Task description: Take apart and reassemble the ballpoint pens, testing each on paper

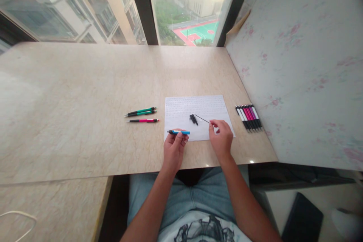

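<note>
My left hand (172, 150) is closed around the blue barrel of a pen (185, 132), held level above the near left part of a sheet of paper (174, 111). Between the thumb and fingers of my right hand (221, 139) is one end of a thin dark pen refill (202, 118), which slants up to the left over the sheet. Small black pen parts (193, 119) lie close together in the middle of the paper, near the refill's far tip. Fine writing covers the sheet's upper part.
Two green-and-black pens (141, 112) and a pink-and-black pen (143, 121) lie left of the paper. A row of several white, pink and purple pens (248, 118) lies at the right, near the patterned wall (297, 64). Windows line the tabletop's (85, 102) back edge.
</note>
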{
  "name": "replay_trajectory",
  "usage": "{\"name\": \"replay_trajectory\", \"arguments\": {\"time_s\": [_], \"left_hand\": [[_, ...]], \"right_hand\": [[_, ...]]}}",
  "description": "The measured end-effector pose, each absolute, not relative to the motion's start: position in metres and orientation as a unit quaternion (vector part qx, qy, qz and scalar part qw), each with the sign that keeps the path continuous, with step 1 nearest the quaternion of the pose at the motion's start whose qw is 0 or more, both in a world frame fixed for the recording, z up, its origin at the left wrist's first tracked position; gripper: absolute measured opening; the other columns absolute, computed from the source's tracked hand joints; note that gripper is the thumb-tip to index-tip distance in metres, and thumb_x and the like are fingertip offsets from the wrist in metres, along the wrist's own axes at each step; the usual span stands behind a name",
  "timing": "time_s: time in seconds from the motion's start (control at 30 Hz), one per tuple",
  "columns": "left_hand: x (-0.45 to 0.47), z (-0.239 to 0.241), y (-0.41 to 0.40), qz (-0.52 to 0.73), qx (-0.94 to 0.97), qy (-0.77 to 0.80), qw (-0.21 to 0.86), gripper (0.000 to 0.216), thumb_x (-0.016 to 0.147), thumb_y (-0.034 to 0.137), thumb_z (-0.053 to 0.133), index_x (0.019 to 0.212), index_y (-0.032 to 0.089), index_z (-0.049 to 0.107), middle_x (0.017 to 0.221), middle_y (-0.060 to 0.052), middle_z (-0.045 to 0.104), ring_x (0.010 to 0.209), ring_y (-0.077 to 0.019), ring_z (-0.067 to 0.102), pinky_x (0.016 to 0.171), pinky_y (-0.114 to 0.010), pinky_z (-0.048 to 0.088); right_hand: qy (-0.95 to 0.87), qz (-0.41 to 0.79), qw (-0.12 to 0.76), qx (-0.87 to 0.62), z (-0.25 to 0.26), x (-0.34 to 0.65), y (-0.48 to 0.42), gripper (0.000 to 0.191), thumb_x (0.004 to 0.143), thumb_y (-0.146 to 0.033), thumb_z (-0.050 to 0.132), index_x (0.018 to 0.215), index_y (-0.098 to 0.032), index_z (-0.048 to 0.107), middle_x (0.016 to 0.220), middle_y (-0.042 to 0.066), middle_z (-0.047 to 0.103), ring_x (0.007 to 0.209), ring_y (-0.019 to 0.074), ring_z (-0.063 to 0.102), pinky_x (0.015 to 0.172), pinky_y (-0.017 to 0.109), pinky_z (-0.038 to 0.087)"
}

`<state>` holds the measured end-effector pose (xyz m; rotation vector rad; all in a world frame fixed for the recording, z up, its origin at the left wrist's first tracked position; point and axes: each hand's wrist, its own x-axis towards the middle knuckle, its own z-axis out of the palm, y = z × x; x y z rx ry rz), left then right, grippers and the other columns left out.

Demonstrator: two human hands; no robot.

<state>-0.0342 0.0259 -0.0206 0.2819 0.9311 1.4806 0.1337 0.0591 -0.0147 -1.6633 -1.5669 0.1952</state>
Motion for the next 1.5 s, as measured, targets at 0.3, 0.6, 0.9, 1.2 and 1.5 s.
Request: {"name": "replay_trajectory", "arguments": {"time_s": [0.3, 0.6, 0.9, 1.2, 1.5], "left_hand": [[-0.033, -0.017, 0.026, 0.643, 0.121, 0.398, 0.643, 0.025, 0.075, 0.029, 0.081, 0.091, 0.017, 0.066, 0.081, -0.001, 0.069, 0.072, -0.0103, 0.063, 0.070, -0.023, 0.048], [-0.033, -0.018, 0.026, 0.642, 0.126, 0.391, 0.647, 0.025, 0.075, 0.029, 0.081, 0.091, 0.017, 0.067, 0.083, -0.002, 0.069, 0.072, -0.0101, 0.062, 0.070, -0.023, 0.049], [-0.033, -0.018, 0.025, 0.638, 0.123, 0.396, 0.649, 0.024, 0.075, 0.029, 0.080, 0.091, 0.017, 0.067, 0.085, -0.002, 0.070, 0.074, -0.0106, 0.063, 0.073, -0.025, 0.049], [-0.034, -0.018, 0.025, 0.636, 0.132, 0.388, 0.654, 0.022, 0.077, 0.028, 0.079, 0.091, 0.017, 0.067, 0.084, -0.003, 0.069, 0.073, -0.0108, 0.062, 0.070, -0.023, 0.049], [-0.033, -0.014, 0.025, 0.623, 0.154, 0.387, 0.662, 0.022, 0.076, 0.029, 0.080, 0.088, 0.016, 0.067, 0.083, -0.003, 0.068, 0.070, -0.0104, 0.059, 0.069, -0.024, 0.048]], "right_hand": [[-0.680, 0.130, 0.320, -0.646, -0.019, 0.127, 0.064, 0.022, 0.092, -0.025, 0.051, 0.102, -0.019, 0.070, 0.090, 0.008, 0.069, 0.079, 0.0216, 0.061, 0.076, 0.036, 0.048], [-0.757, 0.131, 0.232, -0.597, -0.020, 0.140, 0.094, 0.026, 0.092, -0.018, 0.050, 0.102, -0.023, 0.073, 0.097, 0.008, 0.067, 0.092, 0.0218, 0.061, 0.078, 0.033, 0.047], [-0.696, 0.180, 0.314, -0.620, -0.019, 0.141, 0.085, 0.021, 0.091, -0.026, 0.054, 0.093, -0.020, 0.074, 0.090, 0.009, 0.070, 0.077, 0.0192, 0.062, 0.073, 0.034, 0.049], [-0.584, 0.480, 0.399, -0.520, -0.001, 0.130, 0.043, 0.020, 0.083, -0.041, 0.067, 0.086, -0.021, 0.073, 0.086, 0.005, 0.072, 0.081, 0.0195, 0.067, 0.065, 0.030, 0.054], [-0.572, 0.507, 0.405, -0.501, 0.003, 0.119, 0.042, 0.018, 0.083, -0.039, 0.068, 0.086, -0.022, 0.074, 0.085, 0.004, 0.072, 0.080, 0.0186, 0.066, 0.067, 0.030, 0.053]]}}
